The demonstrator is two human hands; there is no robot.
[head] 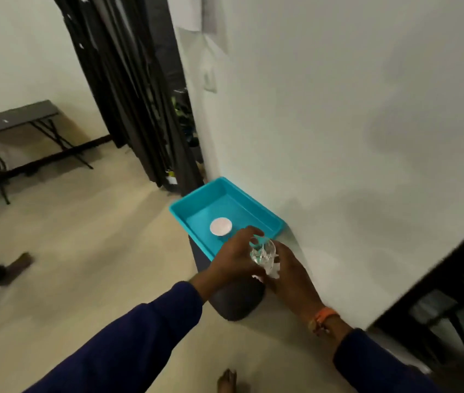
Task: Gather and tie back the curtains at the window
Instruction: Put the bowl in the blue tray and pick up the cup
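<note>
Dark curtains (124, 89) hang in folds to the floor at the back, left of the white wall's corner. Both my hands are low near the wall, far from the curtains. My left hand (232, 259) wraps around a clear cut-glass tumbler (263, 253) from the left. My right hand (290, 268) sits against the glass from the right, with a bit of white paper or cloth under its fingers. The glass is just above the near corner of a turquoise tray (185, 219).
The tray rests on a dark round stool (239, 302) against the white wall (338, 123) and holds a small white round lid (220, 226). A dark folding table (12, 119) stands at the left. Another person's foot (18, 265) is at the left edge; my foot (226, 381) is below.
</note>
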